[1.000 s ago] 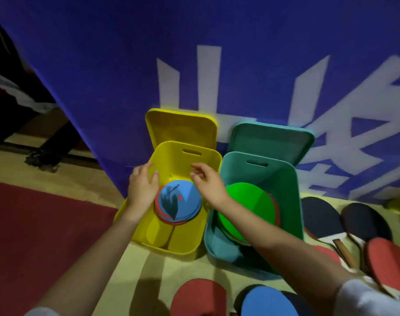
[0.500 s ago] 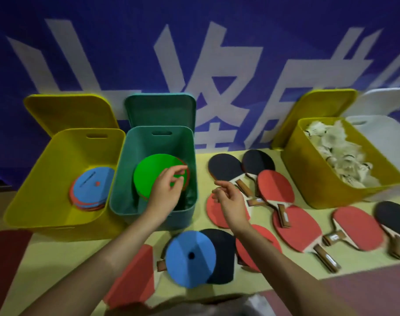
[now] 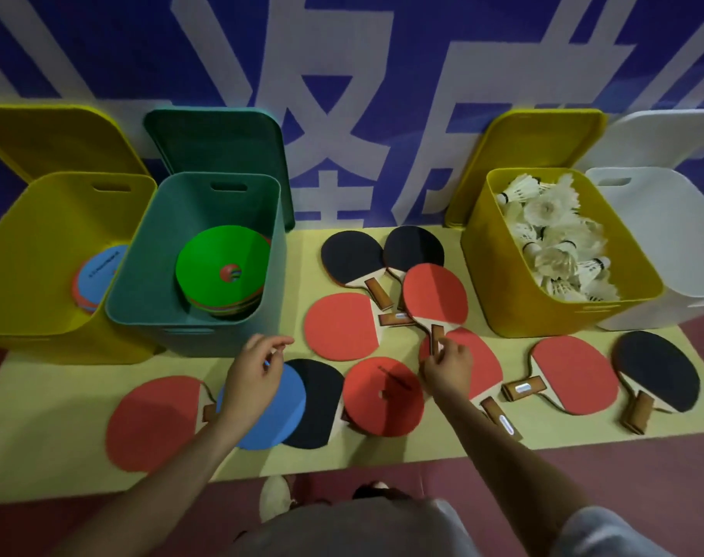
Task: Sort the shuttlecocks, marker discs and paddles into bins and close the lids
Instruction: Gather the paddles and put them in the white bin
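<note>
Head view: right grip (image 3: 446, 365) pinches a red paddle (image 3: 434, 299) handle; left grip (image 3: 256, 371) loosely curled, empty.

Four bins stand in a row against the banner, every lid tipped up and open behind its bin. The far-left yellow bin (image 3: 41, 251) holds a small stack of discs with a blue one (image 3: 101, 263) on top. Touching it, the teal bin (image 3: 173, 315) holds a taller stack topped by a green disc (image 3: 221, 267). Well to the right, another yellow bin (image 3: 499, 291) is heaped with white shuttlecocks (image 3: 555, 235), and a white bin (image 3: 671, 251) stands just beside it. Red and black paddles (image 3: 340, 331) lie flat and overlapping across the pale mat. Among them lie a loose blue disc (image 3: 278, 412) and a red disc (image 3: 382, 396).
</note>
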The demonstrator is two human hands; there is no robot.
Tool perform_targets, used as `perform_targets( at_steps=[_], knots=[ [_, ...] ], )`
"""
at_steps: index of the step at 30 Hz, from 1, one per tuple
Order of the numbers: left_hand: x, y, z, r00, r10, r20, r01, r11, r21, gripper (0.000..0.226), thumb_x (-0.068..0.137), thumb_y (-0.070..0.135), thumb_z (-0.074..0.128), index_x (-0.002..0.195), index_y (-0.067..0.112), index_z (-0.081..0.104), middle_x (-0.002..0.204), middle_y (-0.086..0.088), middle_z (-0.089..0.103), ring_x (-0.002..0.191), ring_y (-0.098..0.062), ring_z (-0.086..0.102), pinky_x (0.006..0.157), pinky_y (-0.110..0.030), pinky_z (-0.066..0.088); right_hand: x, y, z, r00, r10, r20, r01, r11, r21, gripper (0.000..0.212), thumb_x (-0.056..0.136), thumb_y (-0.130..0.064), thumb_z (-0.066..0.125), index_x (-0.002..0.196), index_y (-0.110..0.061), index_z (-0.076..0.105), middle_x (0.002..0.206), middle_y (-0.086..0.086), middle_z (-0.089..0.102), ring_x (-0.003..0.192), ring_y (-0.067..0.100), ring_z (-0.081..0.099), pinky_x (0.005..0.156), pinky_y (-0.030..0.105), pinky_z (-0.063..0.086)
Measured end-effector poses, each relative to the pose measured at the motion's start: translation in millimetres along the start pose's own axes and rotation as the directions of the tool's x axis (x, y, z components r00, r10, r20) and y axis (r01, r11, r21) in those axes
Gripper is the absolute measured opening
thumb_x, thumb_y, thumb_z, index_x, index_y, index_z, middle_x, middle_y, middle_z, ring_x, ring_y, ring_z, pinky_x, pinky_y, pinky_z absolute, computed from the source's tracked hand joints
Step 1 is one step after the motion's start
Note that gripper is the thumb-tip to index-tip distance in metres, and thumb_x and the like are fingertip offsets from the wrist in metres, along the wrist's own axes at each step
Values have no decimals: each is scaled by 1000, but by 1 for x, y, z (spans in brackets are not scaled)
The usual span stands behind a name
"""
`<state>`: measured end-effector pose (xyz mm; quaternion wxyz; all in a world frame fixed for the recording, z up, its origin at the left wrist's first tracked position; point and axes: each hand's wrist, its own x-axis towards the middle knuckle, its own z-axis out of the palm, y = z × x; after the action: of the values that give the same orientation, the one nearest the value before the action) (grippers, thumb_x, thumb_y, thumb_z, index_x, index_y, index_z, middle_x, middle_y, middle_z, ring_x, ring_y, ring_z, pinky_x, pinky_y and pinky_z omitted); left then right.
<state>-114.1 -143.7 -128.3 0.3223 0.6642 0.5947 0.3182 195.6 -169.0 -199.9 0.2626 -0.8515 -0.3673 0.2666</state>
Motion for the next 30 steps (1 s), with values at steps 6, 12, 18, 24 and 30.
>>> perform_targets(
  at_steps=[6, 12, 18, 24, 30],
  knots=[
    [-18, -61, 35, 889, -457, -37, 430, 804, 411, 57, 87, 32, 61, 139, 14, 44, 134, -17, 46, 125, -36, 42, 101, -46, 38, 24, 5, -8, 991, 125, 36, -123, 990, -66, 42, 87, -34, 54, 118, -5, 54, 113, 19, 57, 105, 36, 51, 95, 45, 43],
    [-18, -70, 47, 810, -582, -69, 505, 633, 587, 77, 85, 50, 59, 147, 19, 25, 141, -18, 37, 131, -39, 34, 104, -50, 33, 43, 5, -19, 976, 104, 191, -78, 988, -136, 27, 77, -34, 72, 88, -11, 64, 90, 8, 64, 84, 27, 60, 69, 31, 47],
    [-13, -82, 34, 718, -678, -157, 664, 600, 446, 94, 74, 53, 71, 148, 25, 21, 135, -22, 40, 123, -42, 40, 94, -50, 44, 54, 7, -25, 963, 181, 200, -194, 980, 48, 15, 78, -21, 68, 68, -10, 63, 73, 11, 67, 69, 27, 64, 61, 34, 51],
    [-12, -84, 20, 861, -482, -160, 508, 828, 236, 50, 87, 6, 53, 136, 15, 47, 118, -20, 53, 108, -40, 53, 84, -45, 45, 61, 5, -35, 925, 179, 334, -302, 882, 362, 13, 86, -16, 64, 82, -6, 58, 67, 12, 59, 51, 22, 57, 41, 22, 45],
    [-12, -70, 12, 872, -459, -168, 453, 888, -75, 41, 88, -1, 54, 126, 13, 56, 127, -11, 57, 115, -33, 52, 92, -45, 46, 63, -7, -28, 932, 219, 289, -319, 872, 370, 23, 88, -27, 61, 92, -4, 60, 72, 8, 59, 68, 26, 58, 55, 29, 44]
  ],
)
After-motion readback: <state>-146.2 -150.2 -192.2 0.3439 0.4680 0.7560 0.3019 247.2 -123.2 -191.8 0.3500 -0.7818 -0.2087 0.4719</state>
